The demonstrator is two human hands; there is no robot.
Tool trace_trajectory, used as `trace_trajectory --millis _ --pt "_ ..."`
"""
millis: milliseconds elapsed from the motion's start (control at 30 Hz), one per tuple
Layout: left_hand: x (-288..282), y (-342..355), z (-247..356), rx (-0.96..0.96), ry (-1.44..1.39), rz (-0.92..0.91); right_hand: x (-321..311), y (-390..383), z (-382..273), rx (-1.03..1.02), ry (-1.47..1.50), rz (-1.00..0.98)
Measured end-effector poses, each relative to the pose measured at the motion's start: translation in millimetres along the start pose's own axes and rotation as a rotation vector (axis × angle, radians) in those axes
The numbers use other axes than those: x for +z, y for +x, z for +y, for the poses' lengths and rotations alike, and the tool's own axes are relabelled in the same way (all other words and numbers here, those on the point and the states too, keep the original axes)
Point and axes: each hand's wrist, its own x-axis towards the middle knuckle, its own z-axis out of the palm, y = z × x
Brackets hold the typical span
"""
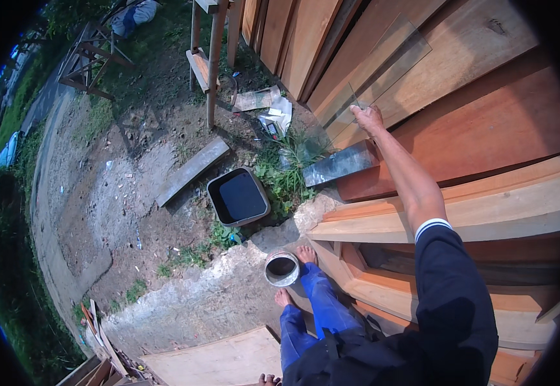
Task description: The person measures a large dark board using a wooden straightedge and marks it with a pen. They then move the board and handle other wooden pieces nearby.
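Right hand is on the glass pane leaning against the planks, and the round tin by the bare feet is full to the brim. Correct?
Not quite. The right hand does grip the glass pane leaning on the planks, but the round tin by the bare feet looks dark and empty inside, as the head view shows.

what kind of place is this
Most likely an outdoor carpentry yard. Wooden planks lean in a stack, a door frame lies on the ground, and the right hand holds a glass pane against the planks, above dirt and grass.

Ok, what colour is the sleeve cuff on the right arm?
White with thin dark stripes, the cuff ending a dark navy sleeve; head view.
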Motion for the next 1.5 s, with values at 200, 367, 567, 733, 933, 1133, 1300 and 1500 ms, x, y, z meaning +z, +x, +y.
trace_trajectory --millis 200,367,567,733,933,1133,1300,1500 --pt "84 -5 67 0.038 0.088 -0.056 30 60 74 0.169 0.001 0.018" --pt "126 4 118 0.062 0.159 -0.073 9 108 107 0.224 0.306 -0.058" --pt "153 15 159 0.077 0.216 -0.081 -14 129 110 0.345 0.466 -0.02" --pt "166 22 176 0.079 0.237 -0.08 -28 138 128 0.378 0.525 0.018" --pt "171 28 186 0.072 0.261 -0.077 -34 147 145 0.443 0.622 0.059" --pt "169 28 193 0.076 0.268 -0.084 -27 153 165 0.344 0.56 0.168" --pt "162 29 197 0.085 0.274 -0.101 -19 136 154 0.358 0.534 0.32" --pt "121 31 186 0.1 0.253 -0.112 -8 94 94 0.578 0.14 0.55"
